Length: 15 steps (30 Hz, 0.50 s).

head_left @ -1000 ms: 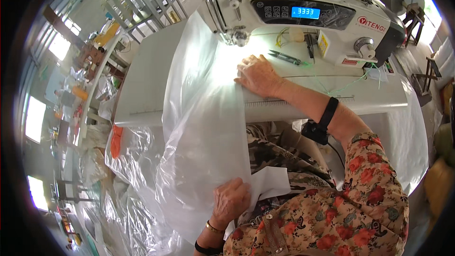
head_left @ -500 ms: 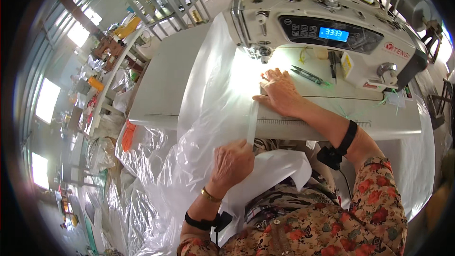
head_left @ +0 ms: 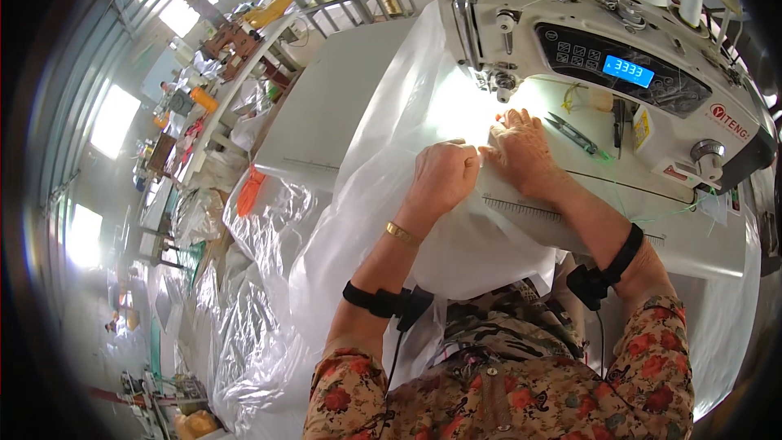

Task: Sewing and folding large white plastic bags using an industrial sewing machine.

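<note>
White sewing table (head_left: 342, 106), clear plastic sheet (head_left: 391, 163), scissors (head_left: 574, 134)

Translucent white plastic sheet (head_left: 407, 163) lies crumpled across the sewing table (head_left: 342, 106).

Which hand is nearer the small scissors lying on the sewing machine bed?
Right. The right hand lies flat on the white sheet just beside the scissors; the left hand, gripping the sheet, sits farther away beyond it.

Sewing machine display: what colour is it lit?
Bright blue, on the sewing machine's display, clearest in the head view.
</note>
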Tool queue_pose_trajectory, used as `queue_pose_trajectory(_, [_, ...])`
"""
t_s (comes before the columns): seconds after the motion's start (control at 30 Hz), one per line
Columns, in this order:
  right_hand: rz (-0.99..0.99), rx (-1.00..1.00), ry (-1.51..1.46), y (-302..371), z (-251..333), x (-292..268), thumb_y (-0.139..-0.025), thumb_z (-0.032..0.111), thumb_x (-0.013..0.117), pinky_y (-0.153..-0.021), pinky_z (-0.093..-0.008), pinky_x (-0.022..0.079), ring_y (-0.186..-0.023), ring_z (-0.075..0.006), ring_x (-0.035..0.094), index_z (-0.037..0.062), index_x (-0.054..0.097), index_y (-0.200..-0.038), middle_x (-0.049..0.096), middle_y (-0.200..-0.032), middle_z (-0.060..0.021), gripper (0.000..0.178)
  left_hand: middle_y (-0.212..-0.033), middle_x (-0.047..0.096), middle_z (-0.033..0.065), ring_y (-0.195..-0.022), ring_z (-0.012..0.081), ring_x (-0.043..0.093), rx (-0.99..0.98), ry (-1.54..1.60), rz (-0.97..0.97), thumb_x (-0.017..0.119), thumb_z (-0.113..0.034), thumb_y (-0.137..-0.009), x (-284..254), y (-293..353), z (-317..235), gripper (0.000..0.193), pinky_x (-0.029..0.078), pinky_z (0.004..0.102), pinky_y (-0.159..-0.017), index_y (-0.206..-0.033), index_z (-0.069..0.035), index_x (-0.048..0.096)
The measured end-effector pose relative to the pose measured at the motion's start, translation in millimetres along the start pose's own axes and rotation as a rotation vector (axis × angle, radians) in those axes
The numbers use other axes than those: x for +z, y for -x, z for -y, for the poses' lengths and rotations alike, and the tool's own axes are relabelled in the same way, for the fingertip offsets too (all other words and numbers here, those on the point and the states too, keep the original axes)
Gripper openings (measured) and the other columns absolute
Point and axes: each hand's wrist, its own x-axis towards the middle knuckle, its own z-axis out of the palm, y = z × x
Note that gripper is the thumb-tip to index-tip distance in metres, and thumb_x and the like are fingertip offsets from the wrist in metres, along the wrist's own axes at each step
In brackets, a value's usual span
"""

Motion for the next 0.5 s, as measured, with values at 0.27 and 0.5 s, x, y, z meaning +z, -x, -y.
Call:
queue_pose_trajectory(0.27, [-0.156, 0.009, -0.136, -2, -8, 8, -0.091, 0.03, 0.061, -0.091, -0.0425, 0.044, -0.105, -0.0321, 0.055, -0.0021, 0.053, -0.121, 0.059, -0.108, -0.0211, 0.045, -0.118, 0.065, 0.0137, -0.111, 0.0294, 0.061, -0.056, 0.777, 0.429, 0.065, -0.01, -0.089, -50, 153, -79, 0.038, 0.049, 0.0376, -0.095, -0.126, -0.005, 0.059])
queue_pose_trajectory(0.5, [0.071, 0.143, -1.052, 97, 11, -32, -0.097, 0.03, 0.057, -0.106, -0.0348, 0.038, -0.13, -0.0288, 0.047, -0.0056, 0.038, -0.139, 0.048, -0.14, -0.0211, 0.058, -0.08, 0.069, 0.0116, -0.069, 0.0151, 0.065, -0.65, 0.997, 0.006, 0.053, -0.006, -0.094, -35, 290, -49, 0.019, 0.053, 0.0254, -0.061, -0.097, 0.006, 0.067])
